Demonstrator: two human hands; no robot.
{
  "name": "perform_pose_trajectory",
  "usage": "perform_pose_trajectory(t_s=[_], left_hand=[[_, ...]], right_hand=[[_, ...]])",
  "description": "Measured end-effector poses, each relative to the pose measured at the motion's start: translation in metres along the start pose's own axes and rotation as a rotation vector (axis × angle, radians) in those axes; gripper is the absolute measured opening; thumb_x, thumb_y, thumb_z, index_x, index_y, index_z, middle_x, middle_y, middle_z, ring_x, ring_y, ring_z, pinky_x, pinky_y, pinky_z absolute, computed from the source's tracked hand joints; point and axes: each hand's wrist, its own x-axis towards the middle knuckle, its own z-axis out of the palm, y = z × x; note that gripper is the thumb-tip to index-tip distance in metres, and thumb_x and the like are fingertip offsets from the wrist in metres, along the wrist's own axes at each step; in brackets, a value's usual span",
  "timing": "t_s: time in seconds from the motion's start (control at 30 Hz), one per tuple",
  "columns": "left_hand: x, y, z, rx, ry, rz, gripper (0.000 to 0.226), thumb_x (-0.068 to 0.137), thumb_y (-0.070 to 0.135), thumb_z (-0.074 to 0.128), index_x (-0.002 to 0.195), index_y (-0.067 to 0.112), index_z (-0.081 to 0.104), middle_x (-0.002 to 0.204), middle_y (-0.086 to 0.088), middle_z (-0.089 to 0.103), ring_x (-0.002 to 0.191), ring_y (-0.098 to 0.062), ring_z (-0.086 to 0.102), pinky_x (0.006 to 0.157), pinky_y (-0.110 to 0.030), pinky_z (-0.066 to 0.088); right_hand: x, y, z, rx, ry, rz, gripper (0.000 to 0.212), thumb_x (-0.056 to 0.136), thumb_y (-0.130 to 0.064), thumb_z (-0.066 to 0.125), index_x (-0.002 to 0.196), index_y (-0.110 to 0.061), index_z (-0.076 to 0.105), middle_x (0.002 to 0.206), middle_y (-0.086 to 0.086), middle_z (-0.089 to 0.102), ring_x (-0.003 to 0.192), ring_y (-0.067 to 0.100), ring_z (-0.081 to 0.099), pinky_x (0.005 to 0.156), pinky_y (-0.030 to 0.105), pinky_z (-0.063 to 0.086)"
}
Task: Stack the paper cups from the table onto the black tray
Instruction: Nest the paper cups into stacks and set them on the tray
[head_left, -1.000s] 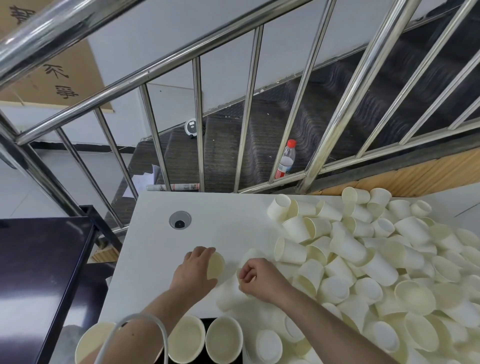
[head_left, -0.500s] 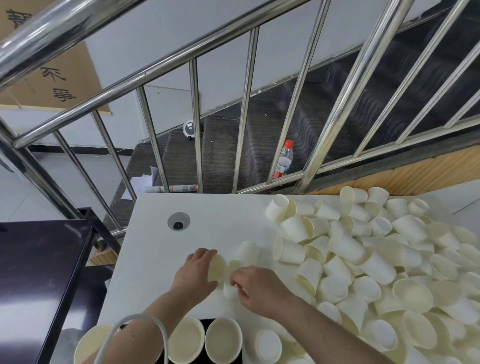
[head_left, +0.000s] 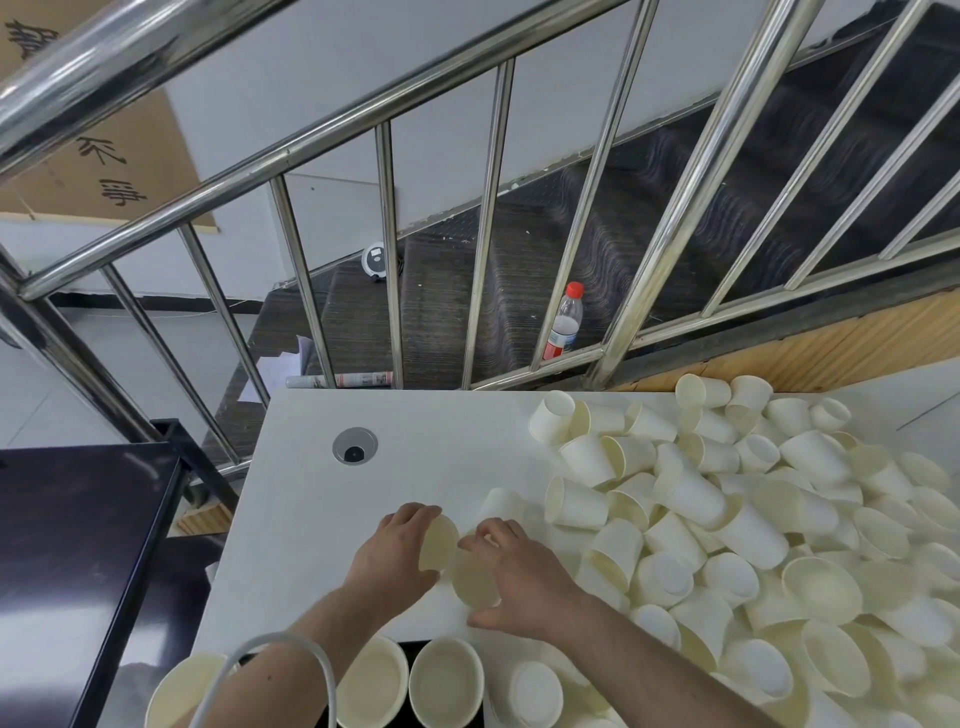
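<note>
Covering the right of the white table, loose paper cups. Standing in the black tray at the near edge, upright cups. Gripping one cup, left hand; curled round another cup, right hand, cups touching.

Loose paper cups crowd the right half of the bench — the tray sits at its near edge, upright cups in it. Behind the bench stands a railing, a bottle beyond it on the stairs.
</note>
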Motion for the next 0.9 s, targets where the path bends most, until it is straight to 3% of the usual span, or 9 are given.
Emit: perform_pose_trajectory(t_s=[0.3, 0.63, 0.9], left_hand=[[-0.008, -0.003, -0.004, 0.009, 0.030, -0.024, 0.074, 0.082, 0.028, 0.066, 0.145, 0.028, 0.028, 0.144, 0.013, 0.033, 0.128, -0.014, 0.038, 0.092, -0.029, 0.046], [-0.033, -0.009, -0.021, -0.075, 0.145, -0.048, 0.072, 0.080, 0.030, 0.065, 0.144, 0.028, 0.031, 0.140, 0.006, 0.033, 0.128, -0.016, 0.037, 0.092, -0.029, 0.046], [-0.084, -0.034, -0.053, -0.191, 0.325, -0.051, 0.071, 0.077, 0.030, 0.070, 0.142, 0.025, 0.039, 0.138, 0.005, 0.039, 0.126, -0.017, 0.041, 0.097, -0.029, 0.042]], right_hand=[[0.005, -0.009, 0.007, 0.067, -0.018, 0.110, 0.076, 0.082, -0.033, 0.067, 0.147, -0.023, 0.028, 0.142, -0.002, 0.033, 0.130, 0.019, 0.035, 0.096, 0.035, 0.046], [-0.002, -0.020, -0.011, 0.155, 0.157, 0.135, 0.069, 0.081, -0.034, 0.064, 0.144, -0.026, 0.035, 0.136, -0.007, 0.034, 0.127, 0.013, 0.034, 0.092, 0.027, 0.045], [-0.011, -0.071, -0.026, 0.259, 0.270, 0.059, 0.067, 0.080, -0.031, 0.064, 0.142, -0.028, 0.039, 0.134, -0.010, 0.035, 0.127, 0.008, 0.032, 0.097, 0.025, 0.042]])
